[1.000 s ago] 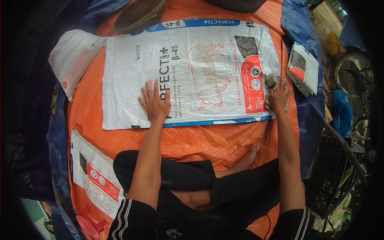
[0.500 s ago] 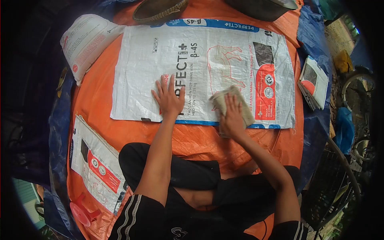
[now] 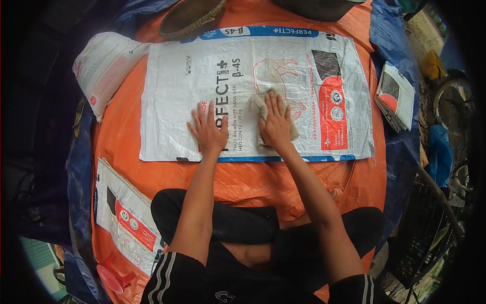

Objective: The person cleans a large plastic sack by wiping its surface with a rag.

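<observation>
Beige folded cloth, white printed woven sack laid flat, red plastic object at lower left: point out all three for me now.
Beige folded cloth (image 3: 294, 133): head view, its edge beside the right hand (image 3: 276, 126).
White printed woven sack (image 3: 169, 101): head view, bare left part.
Red plastic object (image 3: 111, 276): head view, its round part.

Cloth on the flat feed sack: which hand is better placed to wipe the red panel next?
Right, most likely. The right hand lies on the cloth and is nearer the red panel. The left hand lies spread on the feed sack, farther away, with the right hand in between.
</observation>
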`<state>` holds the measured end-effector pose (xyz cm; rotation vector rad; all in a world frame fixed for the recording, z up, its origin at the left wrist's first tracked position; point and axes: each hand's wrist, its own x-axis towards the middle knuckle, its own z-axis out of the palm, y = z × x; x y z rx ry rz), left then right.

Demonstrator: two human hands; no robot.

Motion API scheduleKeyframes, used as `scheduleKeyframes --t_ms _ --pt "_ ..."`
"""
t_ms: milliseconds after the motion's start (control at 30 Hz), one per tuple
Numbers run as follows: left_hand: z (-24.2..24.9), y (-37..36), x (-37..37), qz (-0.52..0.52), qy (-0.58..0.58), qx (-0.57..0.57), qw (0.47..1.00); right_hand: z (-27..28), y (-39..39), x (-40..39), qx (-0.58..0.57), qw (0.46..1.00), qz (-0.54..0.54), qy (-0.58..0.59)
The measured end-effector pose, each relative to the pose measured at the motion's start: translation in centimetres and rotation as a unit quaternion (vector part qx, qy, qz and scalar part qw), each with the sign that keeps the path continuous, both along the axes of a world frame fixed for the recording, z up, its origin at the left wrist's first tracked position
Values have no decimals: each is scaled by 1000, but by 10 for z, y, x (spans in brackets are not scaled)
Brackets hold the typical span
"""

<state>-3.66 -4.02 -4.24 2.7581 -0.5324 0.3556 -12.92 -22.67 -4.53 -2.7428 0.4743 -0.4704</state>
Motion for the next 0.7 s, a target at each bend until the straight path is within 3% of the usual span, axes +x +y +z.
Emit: scheduleKeyframes --t_ms 133,400,533,700 --pt "-2 0 2 0 0 10 1000 -7 -67 -32 -37 993 -115 2" --pt "0 -1 3 2 5 12 1000 -5 -215 -121 -104 943 -287 136" --pt "2 0 2 2 6 15 1000 -6 -263 -157 -197 904 -320 204" --pt "4 -1 3 0 4 11 1000 -3 -271 -154 -185 902 -318 224"
